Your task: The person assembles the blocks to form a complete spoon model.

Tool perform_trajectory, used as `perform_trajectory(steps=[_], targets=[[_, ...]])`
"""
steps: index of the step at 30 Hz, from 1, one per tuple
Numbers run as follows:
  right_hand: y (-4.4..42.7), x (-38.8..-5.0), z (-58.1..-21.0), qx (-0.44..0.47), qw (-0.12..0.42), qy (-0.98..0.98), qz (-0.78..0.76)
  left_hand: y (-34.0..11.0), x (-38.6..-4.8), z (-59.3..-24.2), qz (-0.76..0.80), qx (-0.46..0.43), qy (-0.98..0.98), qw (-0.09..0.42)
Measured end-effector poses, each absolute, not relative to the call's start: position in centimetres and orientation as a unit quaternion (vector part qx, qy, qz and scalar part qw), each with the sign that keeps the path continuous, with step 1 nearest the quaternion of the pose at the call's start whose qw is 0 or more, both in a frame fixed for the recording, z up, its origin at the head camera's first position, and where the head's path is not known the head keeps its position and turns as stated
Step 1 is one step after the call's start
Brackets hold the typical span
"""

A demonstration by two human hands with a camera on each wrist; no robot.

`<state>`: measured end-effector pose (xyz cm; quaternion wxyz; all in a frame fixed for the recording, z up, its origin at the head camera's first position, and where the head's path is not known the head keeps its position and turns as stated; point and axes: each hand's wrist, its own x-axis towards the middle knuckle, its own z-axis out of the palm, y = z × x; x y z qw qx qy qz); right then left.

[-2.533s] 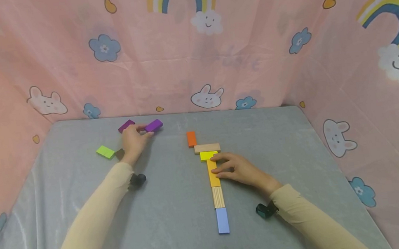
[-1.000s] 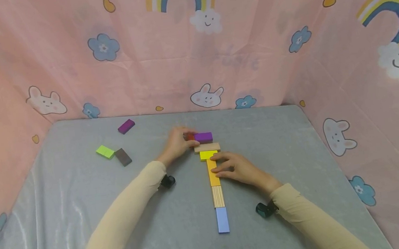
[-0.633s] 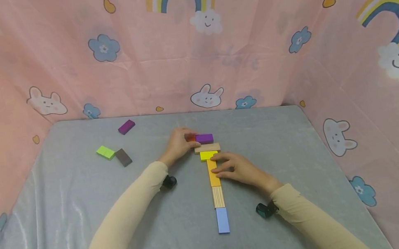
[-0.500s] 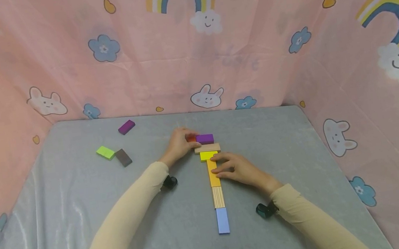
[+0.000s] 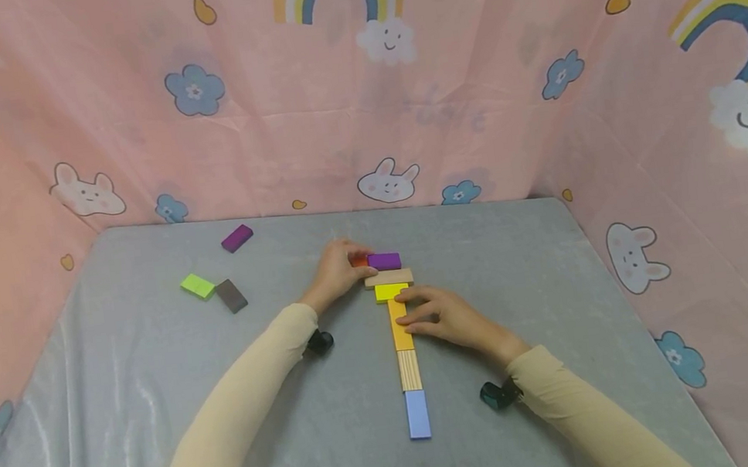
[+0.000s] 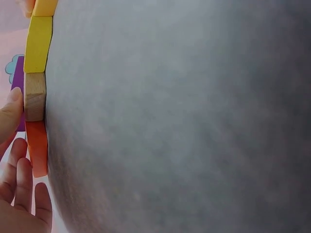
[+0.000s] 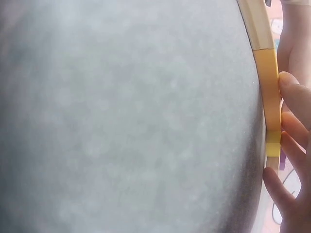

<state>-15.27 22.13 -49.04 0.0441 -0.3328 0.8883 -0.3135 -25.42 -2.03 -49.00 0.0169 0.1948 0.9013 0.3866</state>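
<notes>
Pink curtain, lime block aside, left hand partly hiding orange block

I am finding no word, number, label or brand that I can read. On the pink cloth behind the counter, faint bluish marks are looking like lettering. They are sitting to the lower right of the smiling cloud and left of a blue flower, too pale and blurred for me to make out. On the row of blocks, I am reading nothing either.
</notes>
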Motion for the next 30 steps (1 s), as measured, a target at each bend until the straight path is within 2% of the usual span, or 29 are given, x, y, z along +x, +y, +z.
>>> perform_trajectory(steps=[30], targets=[[22.13,-15.32,-49.04,-0.328,0.049,0.889,-0.314,-1.86,-25.52,-48.63,0.356,0.197,0.912,0.047]])
